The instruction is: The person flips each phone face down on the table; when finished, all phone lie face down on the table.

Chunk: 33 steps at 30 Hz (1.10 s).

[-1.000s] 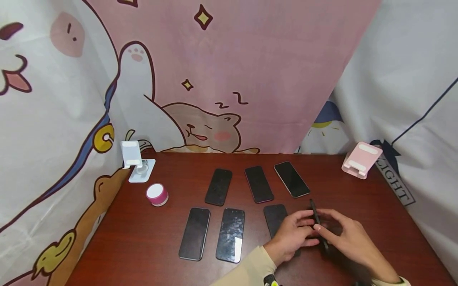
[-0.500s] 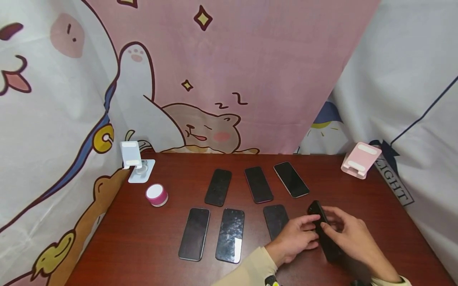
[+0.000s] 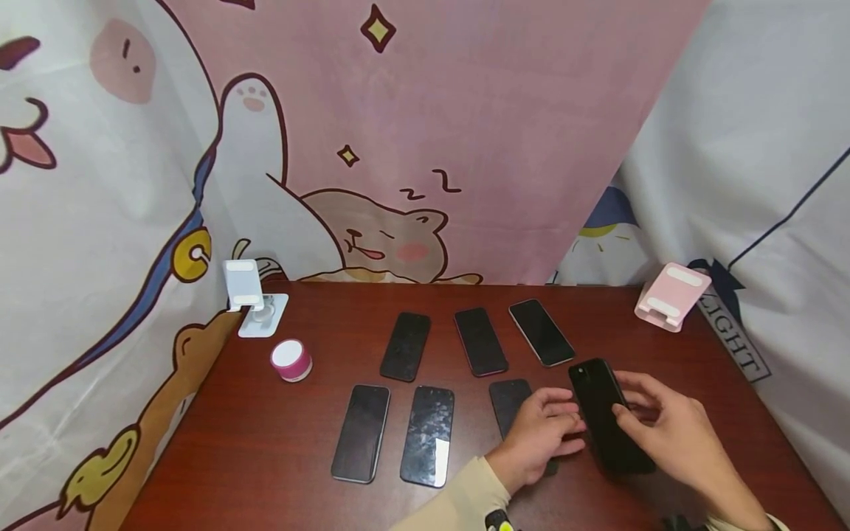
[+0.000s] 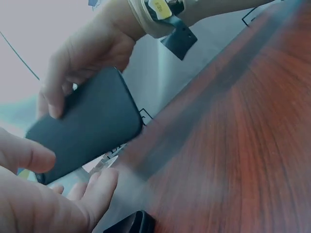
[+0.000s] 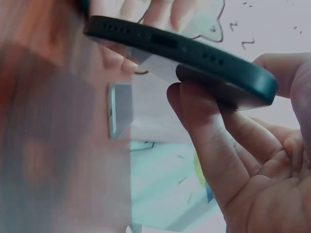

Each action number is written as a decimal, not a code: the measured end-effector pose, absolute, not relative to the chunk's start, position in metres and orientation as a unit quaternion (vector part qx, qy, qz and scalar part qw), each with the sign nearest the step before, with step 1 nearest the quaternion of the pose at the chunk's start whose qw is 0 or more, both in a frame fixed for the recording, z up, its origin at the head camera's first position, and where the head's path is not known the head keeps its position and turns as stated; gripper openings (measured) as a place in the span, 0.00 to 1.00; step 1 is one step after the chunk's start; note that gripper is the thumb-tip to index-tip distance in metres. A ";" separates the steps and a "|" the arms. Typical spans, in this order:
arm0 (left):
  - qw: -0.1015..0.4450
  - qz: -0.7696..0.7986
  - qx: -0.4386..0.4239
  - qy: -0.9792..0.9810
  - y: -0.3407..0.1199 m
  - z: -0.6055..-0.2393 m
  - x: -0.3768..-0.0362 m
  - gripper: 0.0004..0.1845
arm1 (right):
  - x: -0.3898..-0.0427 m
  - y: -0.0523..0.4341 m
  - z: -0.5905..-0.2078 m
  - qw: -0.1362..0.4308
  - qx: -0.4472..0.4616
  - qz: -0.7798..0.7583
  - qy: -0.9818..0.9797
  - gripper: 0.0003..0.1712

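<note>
A black smartphone is tilted above the right part of the table, its back with a camera block facing up. My right hand grips its right side, thumb on the back and fingers beneath. The right wrist view shows the bottom edge of this smartphone, with port and speaker holes. My left hand lies at its left edge, fingers loosely extended and apart from the thumb. In the left wrist view, the thumb of the left hand overlaps a corner. Another dark smartphone lies partly hidden under the left hand.
Several more smartphones lie flat, two nearer and three farther back. A white phone stand and a pink-and-white round jar stand left; a pink phone stand stands back right. Printed cloth hangs around the table.
The held smartphone has turned from edge-on to show its back. The right hand has shifted slightly right with it; the left hand's fingers have drawn slightly away from its edge.
</note>
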<state>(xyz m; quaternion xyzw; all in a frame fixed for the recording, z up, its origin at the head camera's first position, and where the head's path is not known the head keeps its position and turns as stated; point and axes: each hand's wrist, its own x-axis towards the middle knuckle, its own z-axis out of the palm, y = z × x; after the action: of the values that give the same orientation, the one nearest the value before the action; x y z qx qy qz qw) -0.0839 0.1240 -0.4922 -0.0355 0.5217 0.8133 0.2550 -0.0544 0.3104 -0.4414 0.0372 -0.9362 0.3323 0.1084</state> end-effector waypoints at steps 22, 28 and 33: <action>0.259 0.803 -0.022 0.537 0.116 -0.494 -0.089 0.17 | -0.057 0.319 -0.455 0.060 -0.020 0.335 -0.940 0.28; 0.262 0.778 0.007 0.572 0.116 -0.497 -0.086 0.22 | -0.063 0.332 -0.477 -0.003 -0.058 0.330 -0.942 0.31; 0.256 0.739 0.039 0.622 0.114 -0.496 -0.083 0.23 | -0.067 0.335 -0.485 -0.047 -0.068 0.320 -0.944 0.32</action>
<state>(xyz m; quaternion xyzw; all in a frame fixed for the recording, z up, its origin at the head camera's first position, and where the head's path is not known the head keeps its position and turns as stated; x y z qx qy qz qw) -0.0826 0.1141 -0.4965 0.0392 0.6219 0.7391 0.2559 -0.0669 0.3355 -0.4855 -0.0683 -0.9438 0.3201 -0.0467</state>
